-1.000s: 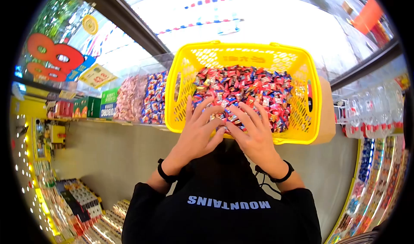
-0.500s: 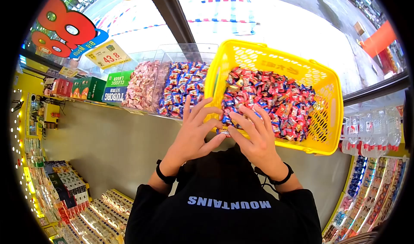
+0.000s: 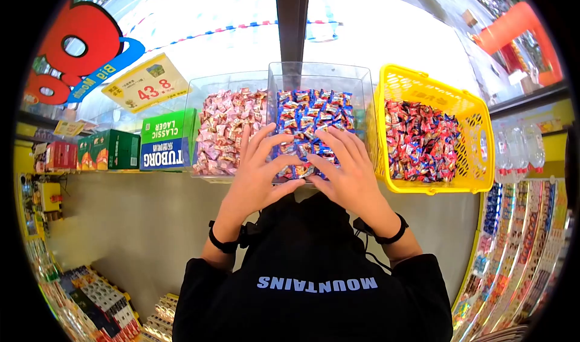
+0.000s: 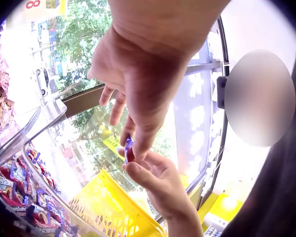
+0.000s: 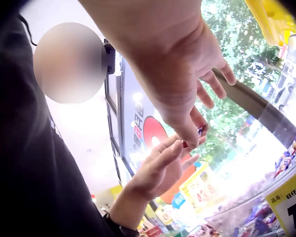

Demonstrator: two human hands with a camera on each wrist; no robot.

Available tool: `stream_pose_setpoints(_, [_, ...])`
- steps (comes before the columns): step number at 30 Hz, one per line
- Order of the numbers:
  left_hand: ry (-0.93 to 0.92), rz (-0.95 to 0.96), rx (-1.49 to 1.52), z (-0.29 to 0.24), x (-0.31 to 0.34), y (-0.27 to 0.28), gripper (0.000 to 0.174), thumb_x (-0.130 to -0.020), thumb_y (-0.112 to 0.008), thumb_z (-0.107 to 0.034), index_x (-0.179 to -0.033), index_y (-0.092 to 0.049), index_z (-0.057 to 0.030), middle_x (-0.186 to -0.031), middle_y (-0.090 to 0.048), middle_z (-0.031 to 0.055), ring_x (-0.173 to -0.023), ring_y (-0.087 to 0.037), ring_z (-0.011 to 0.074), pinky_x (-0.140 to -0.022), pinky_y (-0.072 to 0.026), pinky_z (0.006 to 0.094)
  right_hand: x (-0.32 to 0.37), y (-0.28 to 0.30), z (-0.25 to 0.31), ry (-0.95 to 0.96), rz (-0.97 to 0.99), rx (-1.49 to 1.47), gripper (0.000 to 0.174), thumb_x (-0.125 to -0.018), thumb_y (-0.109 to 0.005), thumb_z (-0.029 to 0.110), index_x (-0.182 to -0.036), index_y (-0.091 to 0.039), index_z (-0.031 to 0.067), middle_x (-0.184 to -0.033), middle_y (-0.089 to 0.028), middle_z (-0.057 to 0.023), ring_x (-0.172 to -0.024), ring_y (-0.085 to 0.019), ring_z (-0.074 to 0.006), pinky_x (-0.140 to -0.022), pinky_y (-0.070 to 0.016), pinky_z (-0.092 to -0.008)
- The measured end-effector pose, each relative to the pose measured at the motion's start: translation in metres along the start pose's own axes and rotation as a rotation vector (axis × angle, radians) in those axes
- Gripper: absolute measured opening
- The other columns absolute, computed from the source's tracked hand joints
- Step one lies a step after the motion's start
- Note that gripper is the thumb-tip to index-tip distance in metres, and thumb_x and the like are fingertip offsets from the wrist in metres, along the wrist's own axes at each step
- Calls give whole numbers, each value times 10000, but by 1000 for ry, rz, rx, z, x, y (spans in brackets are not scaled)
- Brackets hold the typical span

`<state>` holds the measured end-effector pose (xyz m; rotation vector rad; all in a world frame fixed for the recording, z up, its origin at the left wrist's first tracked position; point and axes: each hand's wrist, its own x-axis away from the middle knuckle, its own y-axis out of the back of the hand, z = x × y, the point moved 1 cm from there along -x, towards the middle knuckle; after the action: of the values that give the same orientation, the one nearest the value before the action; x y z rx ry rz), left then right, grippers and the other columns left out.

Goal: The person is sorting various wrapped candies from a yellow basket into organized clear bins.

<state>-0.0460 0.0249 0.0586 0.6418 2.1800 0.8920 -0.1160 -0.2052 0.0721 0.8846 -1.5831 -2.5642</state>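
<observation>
Both hands hover over a clear bin [image 3: 365, 82] of blue-and-red wrapped candies [image 3: 314, 109]. Between them is one small wrapped candy [image 4: 129, 150], blue and red. My left hand [image 3: 257, 176] pinches it with thumb and forefinger, the other fingers spread loosely. The right hand [image 3: 347, 170] pinches the same candy from the other side, as the right wrist view shows from below. Part of the wrapper is hidden behind the fingertips. Right of the bin stands a yellow basket [image 3: 483, 142] with red and dark wrapped candies [image 3: 420, 139].
Left of the bin is another clear bin holding pink wrapped candies [image 3: 226, 127]. Farther left stand a green-and-blue beer box [image 3: 166, 139] and a price sign [image 3: 148, 85]. A window with a dark frame post [image 3: 292, 22] rises behind the bins. Water bottles [image 3: 516, 151] are at the right.
The view has shifted from the yellow basket leftward to the blue-and-red candy bin, so the basket now lies right of the hands. The hands keep together at the candy throughout.
</observation>
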Motion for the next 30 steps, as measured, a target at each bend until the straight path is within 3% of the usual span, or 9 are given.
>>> stream_pose_setpoints(8, [-24,-64,-98,55,-1,-13,406,-847,-894,-350,-1196,-780,-176,-1466,-604,90,-1494,-451,407,-1288,-205,707,-28,-36,-6,-110,74,142,362,-774,-902,251,-1098,-806,118,-1508,-618,-143,-1440,-547,-383,-1212,-412,-562])
stream_pose_setpoints(16, [83,-48,-104,76,0,-24,622,-842,-884,-353,-1404,-695,-162,-1553,-528,149,-1516,-408,422,-1291,-227,683,-45,-87,-54,-223,150,389,287,-759,-880,297,-981,-824,125,-1431,-640,-169,-1395,-550,-361,-1156,-410,-588])
stream_pose_setpoints(17, [82,-43,-91,78,0,-24,645,-835,-886,-355,-1416,-687,-157,-1555,-523,153,-1516,-407,424,-1291,-229,680,-48,-93,-57,-239,183,421,298,-760,-897,304,-1006,-839,147,-1421,-654,-141,-1384,-566,-354,-1139,-435,-547])
stream_pose_setpoints(21, [56,-19,-91,84,-3,-20,708,-829,-885,-368,-1451,-651,-126,-1565,-513,147,-1521,-405,421,-1293,-235,672,-56,-115,-63,-312,305,452,365,-748,-907,345,-1055,-847,158,-1425,-658,-158,-1369,-578,-346,-1109,-450,-530])
stream_pose_setpoints(25, [54,-6,-83,84,-3,-18,735,-843,-879,-379,-1479,-625,-111,-1573,-510,147,-1524,-405,419,-1293,-240,670,-51,-109,-54,-338,275,404,420,-798,-895,333,-1168,-814,153,-1427,-658,-164,-1383,-572,-363,-1133,-447,-542])
stream_pose_setpoints(30, [77,-11,-102,78,-2,-18,737,-871,-865,-373,-1510,-608,-109,-1585,-511,142,-1527,-402,420,-1296,-238,652,-32,-61,-19,-288,143,340,417,-871,-850,266,-1256,-765,130,-1428,-656,-169,-1378,-586,-392,-1178,-442,-555])
